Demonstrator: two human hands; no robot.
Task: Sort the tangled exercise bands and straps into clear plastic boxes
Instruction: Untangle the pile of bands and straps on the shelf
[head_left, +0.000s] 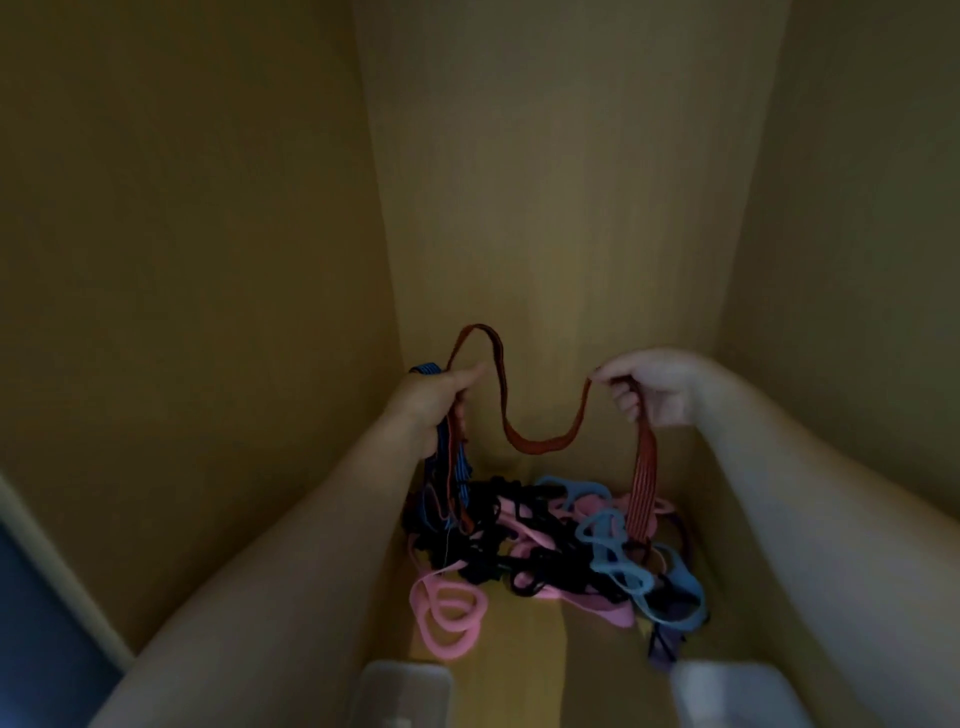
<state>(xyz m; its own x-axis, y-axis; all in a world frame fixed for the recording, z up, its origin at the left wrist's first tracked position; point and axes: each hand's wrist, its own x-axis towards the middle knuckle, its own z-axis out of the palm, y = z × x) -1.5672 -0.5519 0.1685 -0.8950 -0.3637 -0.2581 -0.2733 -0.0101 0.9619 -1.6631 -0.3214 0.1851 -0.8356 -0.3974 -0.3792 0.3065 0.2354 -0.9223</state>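
A tangled heap of bands (550, 551) lies on the floor of a dim wooden compartment: pink loops, light blue looped bands, black straps, a purple strap. I hold a red ribbed strap (540, 444) up above the heap. My left hand (439, 397) grips one end of it together with a blue striped strap (457, 467). My right hand (649, 387) pinches the other part; the strap sags between my hands and hangs down into the heap.
Two clear plastic boxes stand at the bottom edge, one left (405, 691), one right (737, 693). Wooden walls (208, 260) close in on the left, back and right. The light is low.
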